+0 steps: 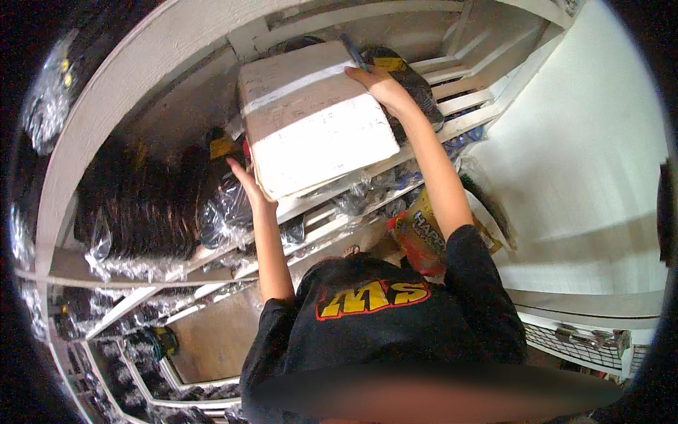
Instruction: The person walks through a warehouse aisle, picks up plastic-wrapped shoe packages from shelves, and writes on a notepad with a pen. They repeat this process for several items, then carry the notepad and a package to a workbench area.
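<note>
Both hands are bracing the white cardboard box (pixel 314 116) half onto the slatted shelf's (pixel 466 99) front edge: left hand (pixel 247 182) spread under its lower corner, right hand (pixel 381 83) flat on top pinching a blue pen (pixel 353 53); seating it fully is pending.

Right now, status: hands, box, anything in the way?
Left hand at the box's lower left corner. Right hand on its far edge, pen in the fingers. Box on the shelf, black bagged bundles close on its left.
</note>
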The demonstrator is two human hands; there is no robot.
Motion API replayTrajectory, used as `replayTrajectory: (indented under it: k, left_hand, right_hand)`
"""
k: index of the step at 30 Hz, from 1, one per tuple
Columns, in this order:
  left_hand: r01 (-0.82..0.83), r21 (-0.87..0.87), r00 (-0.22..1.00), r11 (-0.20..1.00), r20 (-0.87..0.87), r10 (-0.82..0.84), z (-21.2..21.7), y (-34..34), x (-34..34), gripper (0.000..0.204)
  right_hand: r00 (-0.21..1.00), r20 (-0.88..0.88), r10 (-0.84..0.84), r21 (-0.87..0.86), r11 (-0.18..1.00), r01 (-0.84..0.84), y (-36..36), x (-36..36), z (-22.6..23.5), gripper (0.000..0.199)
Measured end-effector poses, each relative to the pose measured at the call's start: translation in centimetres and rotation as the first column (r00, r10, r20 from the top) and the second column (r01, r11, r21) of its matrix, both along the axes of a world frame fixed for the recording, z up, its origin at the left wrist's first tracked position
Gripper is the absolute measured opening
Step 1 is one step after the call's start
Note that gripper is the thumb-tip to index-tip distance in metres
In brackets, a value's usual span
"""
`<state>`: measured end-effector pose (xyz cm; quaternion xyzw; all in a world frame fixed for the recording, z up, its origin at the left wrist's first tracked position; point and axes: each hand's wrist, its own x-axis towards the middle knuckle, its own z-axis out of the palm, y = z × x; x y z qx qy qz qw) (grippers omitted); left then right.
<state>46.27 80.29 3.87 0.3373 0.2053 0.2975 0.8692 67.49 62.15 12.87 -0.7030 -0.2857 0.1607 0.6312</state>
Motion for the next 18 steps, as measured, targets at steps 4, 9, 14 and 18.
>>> replayTrajectory:
  k: [4,9,14,18]
  left_hand:
    - [0.094,0.245,0.995,0.965,-0.057,-0.082,0.0,2.4,3.4,0.069]
    - [0.207,0.125,0.975,0.970,-0.107,-0.195,-2.8,3.7,1.6,0.065]
    - [-0.045,0.043,0.991,0.998,-0.122,0.050,-5.2,-3.3,-1.4,0.073]
    - [0.083,0.123,0.932,0.989,-0.362,-0.033,-5.6,0.7,-0.3,0.076]
  right_hand:
    - [0.995,0.096,-0.012,-0.264,0.964,0.037,1.7,4.1,0.2,0.055]
    - [0.998,-0.066,-0.014,0.270,0.962,0.031,-0.5,4.5,-4.9,0.047]
    - [0.882,-0.095,-0.462,0.128,0.873,0.471,-5.1,-4.5,-12.2,0.032]
    - [0.870,0.151,-0.470,-0.096,0.869,0.486,-5.7,-5.1,-13.2,0.032]
